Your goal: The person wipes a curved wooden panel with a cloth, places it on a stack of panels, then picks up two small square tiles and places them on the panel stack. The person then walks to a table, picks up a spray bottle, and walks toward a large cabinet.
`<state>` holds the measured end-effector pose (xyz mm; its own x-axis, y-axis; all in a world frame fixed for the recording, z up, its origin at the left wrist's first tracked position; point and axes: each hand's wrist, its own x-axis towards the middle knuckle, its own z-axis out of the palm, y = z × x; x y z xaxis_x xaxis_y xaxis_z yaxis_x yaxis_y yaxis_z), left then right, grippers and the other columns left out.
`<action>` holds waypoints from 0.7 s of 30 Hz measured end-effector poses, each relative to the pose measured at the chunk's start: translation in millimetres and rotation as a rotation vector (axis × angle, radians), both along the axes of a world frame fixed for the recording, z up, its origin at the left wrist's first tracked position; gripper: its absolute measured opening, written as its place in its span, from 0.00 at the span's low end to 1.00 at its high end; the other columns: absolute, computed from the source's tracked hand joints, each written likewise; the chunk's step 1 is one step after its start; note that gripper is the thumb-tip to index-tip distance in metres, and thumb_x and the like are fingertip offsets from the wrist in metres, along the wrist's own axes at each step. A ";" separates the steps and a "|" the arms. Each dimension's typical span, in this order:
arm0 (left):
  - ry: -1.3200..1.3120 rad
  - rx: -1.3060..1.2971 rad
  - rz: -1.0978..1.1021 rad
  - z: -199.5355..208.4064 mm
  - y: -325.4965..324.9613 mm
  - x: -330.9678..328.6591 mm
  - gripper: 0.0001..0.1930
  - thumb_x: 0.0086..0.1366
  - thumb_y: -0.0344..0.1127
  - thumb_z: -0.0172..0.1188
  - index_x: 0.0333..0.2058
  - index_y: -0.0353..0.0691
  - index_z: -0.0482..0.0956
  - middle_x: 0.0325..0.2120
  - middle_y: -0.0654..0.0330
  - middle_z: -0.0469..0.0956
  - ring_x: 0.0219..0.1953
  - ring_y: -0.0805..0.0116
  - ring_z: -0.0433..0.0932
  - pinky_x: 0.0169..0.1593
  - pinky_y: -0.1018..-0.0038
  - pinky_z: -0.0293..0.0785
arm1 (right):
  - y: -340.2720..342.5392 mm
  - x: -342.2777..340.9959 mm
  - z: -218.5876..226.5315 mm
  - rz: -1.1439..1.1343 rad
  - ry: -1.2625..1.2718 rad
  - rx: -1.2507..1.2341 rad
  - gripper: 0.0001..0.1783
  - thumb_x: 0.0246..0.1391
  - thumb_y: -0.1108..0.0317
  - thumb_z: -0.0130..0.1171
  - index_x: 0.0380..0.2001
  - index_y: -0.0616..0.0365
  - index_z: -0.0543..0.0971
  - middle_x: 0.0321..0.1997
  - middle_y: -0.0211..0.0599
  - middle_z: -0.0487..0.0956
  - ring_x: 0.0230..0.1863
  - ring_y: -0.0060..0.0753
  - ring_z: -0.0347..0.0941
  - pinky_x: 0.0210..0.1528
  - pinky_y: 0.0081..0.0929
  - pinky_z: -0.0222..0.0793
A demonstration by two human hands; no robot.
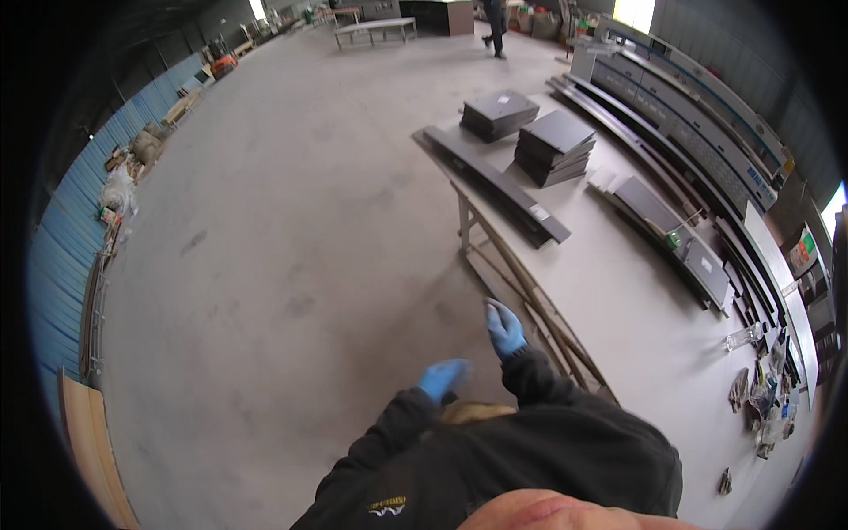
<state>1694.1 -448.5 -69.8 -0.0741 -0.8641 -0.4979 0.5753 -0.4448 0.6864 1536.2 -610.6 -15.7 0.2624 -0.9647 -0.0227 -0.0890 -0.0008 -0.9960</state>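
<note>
Both hands wear blue gloves and reach out from dark sleeves. My left hand (pixel 444 380) is held low in front of my body, over the floor; it is slightly smeared, with fingers pointing right and nothing seen in it. Close by the edge of the long white-topped table (pixel 609 291), my right hand (pixel 505 329) points forward with its fingers stretched out, also without a visible object. The nearest thing on the table is a long dark grey panel strip (pixel 495 185) along its left edge, out of reach of both hands.
Two stacks of dark panels (pixel 555 146) (pixel 500 113) stand farther along the table. More dark panels (pixel 671 238), a clear bottle (pixel 745 336) and clutter lie to the right. A long grey machine (pixel 680 115) lines the right side. Another person (pixel 496 31) stands far ahead.
</note>
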 end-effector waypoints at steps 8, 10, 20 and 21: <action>-0.370 1.085 0.658 -146.3 193.2 349.3 0.27 0.71 0.54 0.57 0.48 0.31 0.82 0.42 0.54 0.83 0.41 0.60 0.79 0.49 0.61 0.77 | -72.5 321.5 53.3 0.766 0.071 -0.405 0.25 0.66 0.58 0.58 0.56 0.69 0.78 0.57 0.57 0.81 0.60 0.56 0.76 0.63 0.43 0.71; -0.328 1.117 0.645 -151.7 193.7 402.4 0.25 0.71 0.53 0.57 0.45 0.32 0.82 0.40 0.55 0.83 0.40 0.60 0.79 0.47 0.61 0.77 | -95.6 386.2 52.4 0.826 0.165 -0.405 0.26 0.66 0.56 0.58 0.56 0.67 0.78 0.56 0.56 0.81 0.60 0.57 0.76 0.64 0.43 0.71; -0.468 0.840 0.331 -184.2 -88.2 735.5 0.18 0.74 0.46 0.55 0.32 0.39 0.81 0.28 0.56 0.81 0.31 0.62 0.79 0.37 0.60 0.76 | -220.1 589.0 47.1 0.858 0.482 -0.092 0.29 0.65 0.50 0.58 0.57 0.62 0.80 0.57 0.54 0.82 0.61 0.55 0.77 0.63 0.43 0.72; -0.570 0.807 0.276 -188.6 -130.7 773.4 0.18 0.74 0.46 0.55 0.30 0.39 0.81 0.27 0.56 0.81 0.30 0.62 0.79 0.36 0.60 0.76 | -241.0 604.1 42.2 0.819 0.495 -0.061 0.29 0.65 0.49 0.58 0.57 0.61 0.80 0.58 0.55 0.81 0.61 0.56 0.76 0.64 0.44 0.71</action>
<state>2467.6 -579.1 -258.4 0.5065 -0.2072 -0.8370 0.4094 -0.7965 0.4449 2140.3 -851.6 26.5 0.8299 -0.4892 -0.2681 -0.4488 -0.3001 -0.8417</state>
